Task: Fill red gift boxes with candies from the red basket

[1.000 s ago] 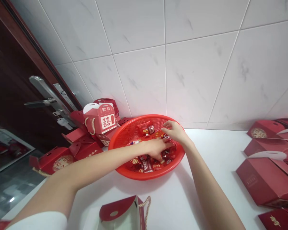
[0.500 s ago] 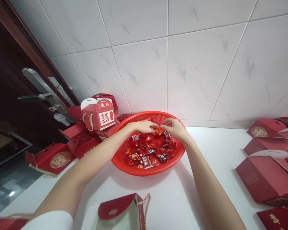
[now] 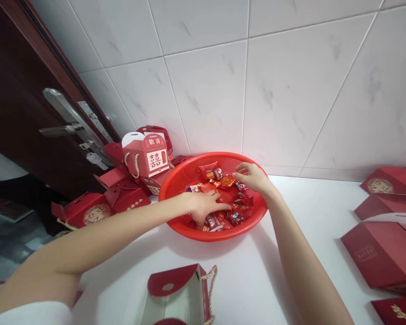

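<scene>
A round red plastic basket stands on the white table, holding several red-wrapped candies. My left hand reaches into its front left part, fingers spread over the wrappers and nothing visibly gripped; some fingertips are hidden among the candies. At the basket's right back side is my right hand, fingers bent and apart, close to a shiny orange-red packet. In front of the basket lies an opened red gift box, pale inside, with a twisted rope handle.
More red gift boxes are heaped at the left by the door handle. Other boxes line the table's right side. A tiled wall rises behind the basket.
My left hand has moved from the back of the basket toward its front, over the candies, and its fingers have spread. My right hand stays near the right rim. The view has shifted slightly.
</scene>
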`<state>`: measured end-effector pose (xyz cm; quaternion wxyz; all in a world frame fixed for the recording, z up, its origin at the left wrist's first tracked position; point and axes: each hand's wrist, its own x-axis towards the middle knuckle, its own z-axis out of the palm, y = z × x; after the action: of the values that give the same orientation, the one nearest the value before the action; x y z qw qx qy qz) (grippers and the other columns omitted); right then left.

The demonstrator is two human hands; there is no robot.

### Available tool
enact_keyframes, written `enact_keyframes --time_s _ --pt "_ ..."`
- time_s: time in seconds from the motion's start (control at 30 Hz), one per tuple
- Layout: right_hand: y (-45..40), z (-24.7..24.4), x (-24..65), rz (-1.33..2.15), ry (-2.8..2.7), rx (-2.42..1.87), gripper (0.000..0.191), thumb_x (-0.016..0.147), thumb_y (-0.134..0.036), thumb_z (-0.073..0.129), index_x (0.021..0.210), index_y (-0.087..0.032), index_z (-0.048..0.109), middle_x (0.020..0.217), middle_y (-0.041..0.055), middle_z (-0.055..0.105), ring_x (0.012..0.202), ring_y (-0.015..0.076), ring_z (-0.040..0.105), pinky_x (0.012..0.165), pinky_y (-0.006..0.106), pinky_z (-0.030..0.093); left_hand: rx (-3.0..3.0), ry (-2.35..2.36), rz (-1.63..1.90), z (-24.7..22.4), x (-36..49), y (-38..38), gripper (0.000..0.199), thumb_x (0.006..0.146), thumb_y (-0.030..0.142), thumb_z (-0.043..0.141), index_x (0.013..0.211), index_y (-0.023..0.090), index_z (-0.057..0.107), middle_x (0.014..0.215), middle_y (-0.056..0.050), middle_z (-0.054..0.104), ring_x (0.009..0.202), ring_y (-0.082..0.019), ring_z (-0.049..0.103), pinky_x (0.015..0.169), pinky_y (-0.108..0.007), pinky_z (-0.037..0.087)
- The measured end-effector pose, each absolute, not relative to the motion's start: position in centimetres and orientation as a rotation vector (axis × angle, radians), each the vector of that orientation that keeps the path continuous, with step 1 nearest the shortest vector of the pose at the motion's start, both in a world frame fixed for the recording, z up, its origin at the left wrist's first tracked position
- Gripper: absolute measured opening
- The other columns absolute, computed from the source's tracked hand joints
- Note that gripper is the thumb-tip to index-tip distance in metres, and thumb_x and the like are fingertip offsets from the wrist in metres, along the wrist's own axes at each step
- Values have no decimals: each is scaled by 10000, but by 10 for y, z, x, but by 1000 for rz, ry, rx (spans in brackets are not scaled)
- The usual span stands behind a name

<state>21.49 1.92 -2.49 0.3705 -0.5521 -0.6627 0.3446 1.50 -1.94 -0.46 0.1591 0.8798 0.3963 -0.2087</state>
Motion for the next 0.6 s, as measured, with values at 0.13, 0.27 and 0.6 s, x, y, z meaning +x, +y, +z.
enact_keyframes --time_s 0.13,0.27,0.6 --pt "20 -27 215 864 -1701 -1405 183 783 -317 694 913 -191 673 969 85 734 879 217 680 663 284 490 2667 1113 -532 -12 20 -15 775 682 251 773 1425 315 563 1287 -134 623 1150 -367 584 842 -378 508" --pt "19 -27 216 871 -1717 -1380 173 787 -312 691 914 -195 673 960 76 736 870 210 677 666 278 490 2604 1079 -373 -11 18 3 506 795 195 671 1299 234 643 1158 -103 700 1005 -290 651 822 -344 500" --pt "2 -7 221 1327 -1576 -973 313 888 -465 642 1034 -193 690 1094 90 732 931 203 696 779 309 560 1843 959 524 2 6 18 515 769 407 802 1208 168 679 1161 -95 741 1096 -284 680 991 -448 510"
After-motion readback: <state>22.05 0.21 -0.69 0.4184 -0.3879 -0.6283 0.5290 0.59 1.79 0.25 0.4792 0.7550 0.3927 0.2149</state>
